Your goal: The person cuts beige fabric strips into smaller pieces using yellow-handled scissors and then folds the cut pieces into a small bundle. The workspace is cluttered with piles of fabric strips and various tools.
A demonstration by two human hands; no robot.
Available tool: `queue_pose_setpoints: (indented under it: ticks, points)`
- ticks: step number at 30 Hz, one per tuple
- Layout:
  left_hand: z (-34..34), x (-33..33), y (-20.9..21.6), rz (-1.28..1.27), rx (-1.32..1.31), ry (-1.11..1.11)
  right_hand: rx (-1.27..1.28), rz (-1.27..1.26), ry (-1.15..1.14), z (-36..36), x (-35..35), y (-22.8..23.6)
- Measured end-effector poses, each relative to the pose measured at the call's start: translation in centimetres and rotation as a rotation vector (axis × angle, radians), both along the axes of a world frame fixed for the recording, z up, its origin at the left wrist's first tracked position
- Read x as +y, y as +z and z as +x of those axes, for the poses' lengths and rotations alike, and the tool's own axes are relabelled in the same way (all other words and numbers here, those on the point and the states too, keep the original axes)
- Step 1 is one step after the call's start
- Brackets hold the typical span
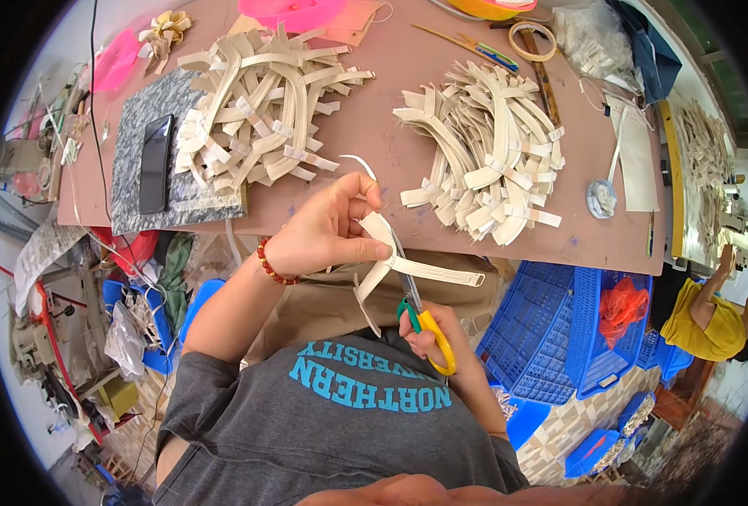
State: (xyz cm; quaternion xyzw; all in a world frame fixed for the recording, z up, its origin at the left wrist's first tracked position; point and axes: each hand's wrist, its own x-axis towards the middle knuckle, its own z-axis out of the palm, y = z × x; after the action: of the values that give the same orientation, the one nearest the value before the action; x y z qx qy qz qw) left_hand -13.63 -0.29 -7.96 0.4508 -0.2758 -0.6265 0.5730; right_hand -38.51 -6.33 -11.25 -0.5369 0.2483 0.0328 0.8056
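Near the frame's centre, the right hand (431, 334) curls round yellow-and-green-handled metal scissors (427, 321), blades pointing up behind a stitched, flat, branching cream strap (425, 269), its long arm reaching rightward, thumb-pinched by the left hand (328, 228), with tangled cream strap piles (496, 152) beyond on the brown tabletop (370, 114).

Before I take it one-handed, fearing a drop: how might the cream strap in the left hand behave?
The cream strap is probably light, being thin and narrow. It seems semi-stiff, one branch extending almost straight beyond the left hand. The curved heaped straps suggest some flex.
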Motion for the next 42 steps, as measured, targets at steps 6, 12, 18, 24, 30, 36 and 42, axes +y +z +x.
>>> queue_pose_setpoints:
  ticks: [6, 12, 18, 24, 30, 36, 42]
  points:
    - [0.2, -0.1, 0.0, 0.028, -0.033, -0.1, -0.009, -0.043, -0.007, 0.5, -0.3, 0.7]
    - [0.5, -0.1, 0.2, 0.057, -0.035, -0.129, -0.076, -0.186, -0.043, 0.6, -0.1, 0.3]
    - [0.7, -0.2, 0.3, 0.085, -0.05, -0.162, -0.044, -0.188, -0.041, 0.2, 0.1, -0.5]
    - [0.4, -0.2, 0.1, 0.095, -0.017, -0.201, 0.0, -0.142, -0.053, 0.4, 0.4, -0.4]
    - [1.1, 0.6, -2.2, -0.155, 0.418, -0.008, -0.008, 0.127, -0.305, 0.8, 0.8, -1.1]
    - [3.3, 1.0, -3.0, -0.408, 1.073, 0.348, -0.071, 0.133, -0.402, 0.5, 0.6, -2.0]
    - [3.5, 1.3, -2.1, -0.455, 1.183, 0.424, -0.009, 0.005, -0.323, 1.0, 1.2, -2.0]
